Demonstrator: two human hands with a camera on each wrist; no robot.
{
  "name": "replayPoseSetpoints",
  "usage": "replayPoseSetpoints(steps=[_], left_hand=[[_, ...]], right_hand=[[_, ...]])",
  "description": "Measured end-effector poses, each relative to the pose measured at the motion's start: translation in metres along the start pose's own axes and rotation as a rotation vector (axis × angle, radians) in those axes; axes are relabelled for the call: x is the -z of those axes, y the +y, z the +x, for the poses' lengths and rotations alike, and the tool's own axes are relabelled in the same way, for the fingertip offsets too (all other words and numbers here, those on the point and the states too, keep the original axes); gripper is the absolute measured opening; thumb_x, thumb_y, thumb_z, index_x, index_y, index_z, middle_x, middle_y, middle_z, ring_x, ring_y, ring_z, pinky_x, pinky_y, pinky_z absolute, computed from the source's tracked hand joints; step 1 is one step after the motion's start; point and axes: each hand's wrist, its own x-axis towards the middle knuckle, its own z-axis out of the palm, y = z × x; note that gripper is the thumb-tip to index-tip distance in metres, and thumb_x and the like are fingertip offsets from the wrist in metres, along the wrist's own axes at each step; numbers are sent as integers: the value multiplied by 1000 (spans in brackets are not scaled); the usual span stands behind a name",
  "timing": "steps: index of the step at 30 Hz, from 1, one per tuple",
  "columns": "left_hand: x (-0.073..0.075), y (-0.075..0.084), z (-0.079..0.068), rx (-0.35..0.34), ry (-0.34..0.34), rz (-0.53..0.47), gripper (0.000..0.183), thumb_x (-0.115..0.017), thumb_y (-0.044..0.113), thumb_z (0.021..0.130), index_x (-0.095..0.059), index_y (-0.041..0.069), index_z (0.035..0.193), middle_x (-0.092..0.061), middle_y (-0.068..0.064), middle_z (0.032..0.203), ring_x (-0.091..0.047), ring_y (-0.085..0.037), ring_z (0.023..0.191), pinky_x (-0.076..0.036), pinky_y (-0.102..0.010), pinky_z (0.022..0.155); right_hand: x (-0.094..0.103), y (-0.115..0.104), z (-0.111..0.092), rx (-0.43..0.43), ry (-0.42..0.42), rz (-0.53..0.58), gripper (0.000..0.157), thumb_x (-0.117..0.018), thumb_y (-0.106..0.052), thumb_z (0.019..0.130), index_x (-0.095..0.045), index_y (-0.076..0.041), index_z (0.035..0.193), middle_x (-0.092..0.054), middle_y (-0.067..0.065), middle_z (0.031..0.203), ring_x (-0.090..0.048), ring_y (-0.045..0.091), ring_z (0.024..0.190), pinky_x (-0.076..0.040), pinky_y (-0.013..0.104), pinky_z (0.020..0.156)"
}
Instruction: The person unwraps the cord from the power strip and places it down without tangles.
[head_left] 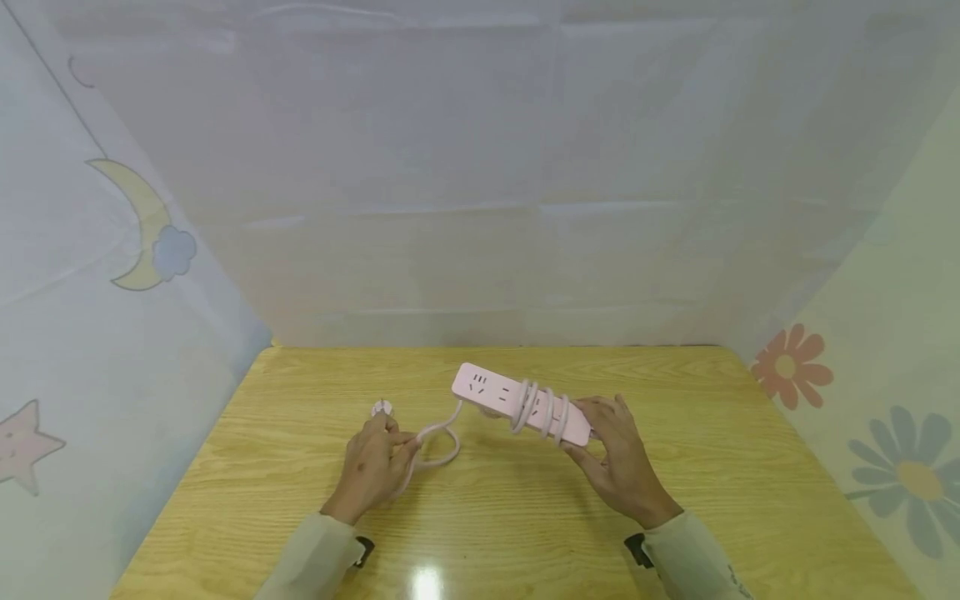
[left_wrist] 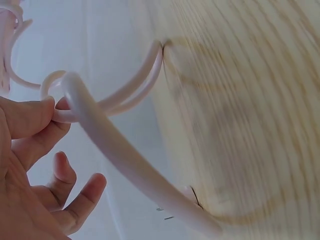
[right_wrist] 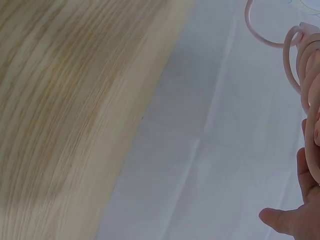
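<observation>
A pink power strip (head_left: pixel 483 388), its cord wound several times around its right half, is held tilted above the table by my right hand (head_left: pixel 618 462). My right thumb (right_wrist: pixel 280 220) and fingers grip its right end. Between thumb and forefinger, my left hand (head_left: pixel 371 467) pinches the loose pink cord (left_wrist: pixel 117 150), which forms a loop (head_left: pixel 450 450) between the hands. The cord's plug (head_left: pixel 382 407) sits just beyond the left fingers. In the left wrist view its metal pins show near the table, and the other left fingers are loosely bent, off the cord.
The wooden table (head_left: pixel 480 525) spreads under both hands. A pale cloth backdrop (head_left: pixel 480 250) rises behind its far edge, with printed side walls at left and right. Dark bands (head_left: pixel 363 551) circle both wrists at the sleeves.
</observation>
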Motion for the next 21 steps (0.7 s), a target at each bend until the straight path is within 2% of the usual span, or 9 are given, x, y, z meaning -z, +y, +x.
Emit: replayPoseSetpoints(steps=[4, 11, 21], left_hand=[[0, 1, 3, 2, 24, -9, 16, -75, 16, 91, -79, 1, 95, -54, -2, 92, -46, -15, 78, -42, -44, 76], [0, 4, 7, 19, 47, -31, 18, -74, 16, 92, -78, 0, 97, -54, -4, 92, -43, -16, 76, -39, -39, 73], [-3, 3, 11, -24, 144, -41, 17, -78, 12, 87, -78, -3, 95, -52, -3, 87, -40, -13, 71, -37, -30, 64]], right_hand=[[0, -1, 1, -3, -1, 2, 53, -76, -5, 86, -56, -3, 134, -63, 14, 121, -50, 38, 116, -12, 78, 105], [3, -4, 3, -19, -16, 6, 52, -77, -6, 85, -56, -3, 133, -63, 14, 122, -49, 38, 118, -12, 77, 106], [3, -3, 2, -23, -24, 16, 50, -76, -10, 88, -56, -4, 133, -63, 12, 122, -50, 36, 118, -11, 76, 107]])
